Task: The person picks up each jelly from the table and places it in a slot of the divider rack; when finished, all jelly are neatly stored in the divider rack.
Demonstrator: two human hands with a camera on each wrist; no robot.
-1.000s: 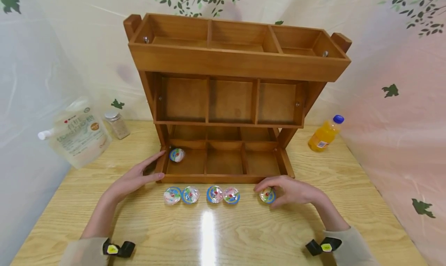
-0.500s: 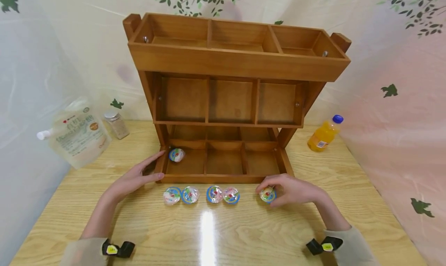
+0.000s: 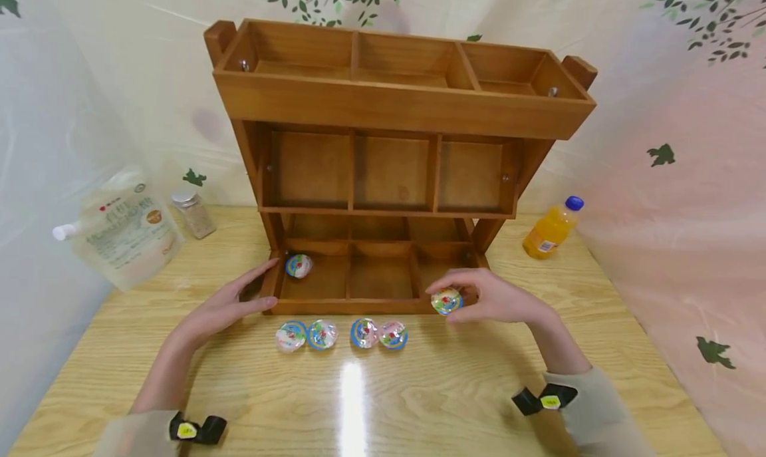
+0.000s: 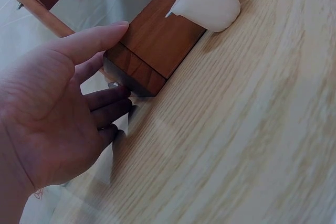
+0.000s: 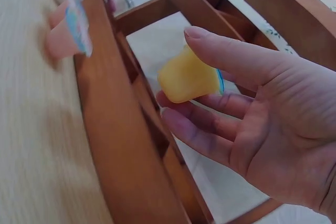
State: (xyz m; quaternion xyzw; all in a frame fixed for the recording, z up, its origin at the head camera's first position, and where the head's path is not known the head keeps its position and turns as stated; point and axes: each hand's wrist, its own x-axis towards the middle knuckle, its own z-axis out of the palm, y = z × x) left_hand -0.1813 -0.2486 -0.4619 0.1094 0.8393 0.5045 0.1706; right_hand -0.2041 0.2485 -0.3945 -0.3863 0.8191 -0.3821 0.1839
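My right hand [image 3: 493,297] pinches a yellow jelly cup [image 5: 190,77] between thumb and fingers, its printed lid facing up in the head view. It is lifted over the front board of the wooden rack [image 3: 383,306], at the right compartment of the bottom tray. My left hand [image 3: 230,305] rests its fairly straight thumb and index finger against the left end of that tray. Another jelly cup [image 3: 298,266] sits in the tray's left compartment. In front of the rack stand two pairs of jelly cups, the left pair [image 3: 290,336] whitish and the right pair [image 3: 364,333] pinkish.
Left of the rack are a spouted pouch [image 3: 128,231] and a glass jar [image 3: 194,214] with a metal lid. An orange drink bottle [image 3: 553,228] with a blue cap stands at the right. The rack's upper tiers overhang the bottom tray.
My right hand has picked the yellow jelly cup up off the table and carried it forward and slightly left to the rack's front board. The left hand keeps its place.
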